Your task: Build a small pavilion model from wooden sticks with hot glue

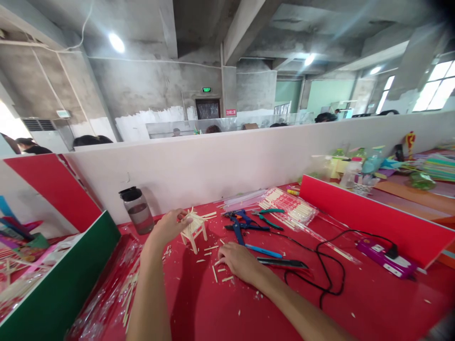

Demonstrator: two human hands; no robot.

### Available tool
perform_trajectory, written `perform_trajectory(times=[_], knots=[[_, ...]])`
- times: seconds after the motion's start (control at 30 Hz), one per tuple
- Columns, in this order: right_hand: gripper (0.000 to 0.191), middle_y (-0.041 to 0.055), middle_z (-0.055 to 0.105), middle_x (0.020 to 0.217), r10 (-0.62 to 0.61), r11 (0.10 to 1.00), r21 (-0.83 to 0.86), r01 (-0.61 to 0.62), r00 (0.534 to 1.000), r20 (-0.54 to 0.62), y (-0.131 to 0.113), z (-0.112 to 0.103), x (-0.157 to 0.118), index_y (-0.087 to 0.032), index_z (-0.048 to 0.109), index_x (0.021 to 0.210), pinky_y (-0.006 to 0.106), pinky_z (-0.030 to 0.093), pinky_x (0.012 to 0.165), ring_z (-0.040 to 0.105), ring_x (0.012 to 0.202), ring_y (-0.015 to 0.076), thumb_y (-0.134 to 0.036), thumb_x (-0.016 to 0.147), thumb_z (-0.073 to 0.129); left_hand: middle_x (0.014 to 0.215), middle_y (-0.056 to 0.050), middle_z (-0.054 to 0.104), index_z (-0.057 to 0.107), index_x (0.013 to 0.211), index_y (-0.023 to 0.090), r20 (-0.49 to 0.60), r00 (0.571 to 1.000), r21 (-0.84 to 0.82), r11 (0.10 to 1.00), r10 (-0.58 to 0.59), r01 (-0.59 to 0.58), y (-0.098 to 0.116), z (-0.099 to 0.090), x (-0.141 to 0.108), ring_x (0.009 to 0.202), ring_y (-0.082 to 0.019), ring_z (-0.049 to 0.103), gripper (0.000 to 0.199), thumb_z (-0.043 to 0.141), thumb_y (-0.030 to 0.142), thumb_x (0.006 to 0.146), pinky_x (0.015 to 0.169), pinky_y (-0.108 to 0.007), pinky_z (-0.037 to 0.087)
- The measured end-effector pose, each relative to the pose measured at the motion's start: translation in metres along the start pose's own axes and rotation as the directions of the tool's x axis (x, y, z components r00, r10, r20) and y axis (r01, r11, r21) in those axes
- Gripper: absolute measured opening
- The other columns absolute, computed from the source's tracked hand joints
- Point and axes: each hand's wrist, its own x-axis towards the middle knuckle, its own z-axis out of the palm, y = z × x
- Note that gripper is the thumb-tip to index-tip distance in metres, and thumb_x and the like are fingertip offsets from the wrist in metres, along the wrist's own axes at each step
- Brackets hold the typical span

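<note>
My left hand (171,225) reaches to a small stool-like model of pale wooden sticks (194,226), its fingers closed on the model's upper left side. The model stands on its legs on the red tabletop, with loose sticks across its top. To the right of it, my right hand (235,259) rests low on the table. Its fingers curl down among short cut stick pieces (214,273); whatever is between the fingertips is too small to make out. Close by lie a blue glue gun (239,228), green-handled pliers (270,218), a blue pen (263,251) and a utility knife (283,263).
A water bottle (137,210) stands at the back left. Bagged sticks (289,207) lie at the back right. A black cord (329,284) runs to a purple power strip (386,258). Green (67,279) and red (369,215) dividers flank the table, and a white partition (213,166) stands behind.
</note>
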Motion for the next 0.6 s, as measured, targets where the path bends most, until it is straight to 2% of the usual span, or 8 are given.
perform_trajectory(times=[0.23,0.6], knots=[[0.009,0.0035,0.07,0.093,-0.014,0.997,0.071,0.015,1.0,-0.011,-0.0001,-0.0021,-0.0016,-0.019,0.067,0.093,0.024,0.041,0.079,0.062,0.091,0.0172,-0.015,0.091,0.059,0.11,-0.011,0.07,0.065,0.114,0.02,0.018,1.0,0.007,1.0,0.003,-0.003,-0.002,-0.0002,-0.0005,0.095,-0.026,0.067,0.049,0.051,0.056,0.084,0.079,-0.031,0.047],[0.015,0.0056,0.069,0.099,-0.01,0.998,0.055,0.015,0.995,-0.098,0.0029,-0.0049,-0.0023,-0.018,0.068,0.099,0.026,0.042,0.086,0.059,0.097,0.0186,-0.014,0.091,0.056,0.106,-0.009,0.072,0.065,0.114,0.019,0.015,1.0,0.002,1.0,0.004,-0.004,0.0022,0.0,-0.0009,0.09,-0.024,0.067,0.048,0.051,0.053,0.084,0.073,-0.029,0.048]])
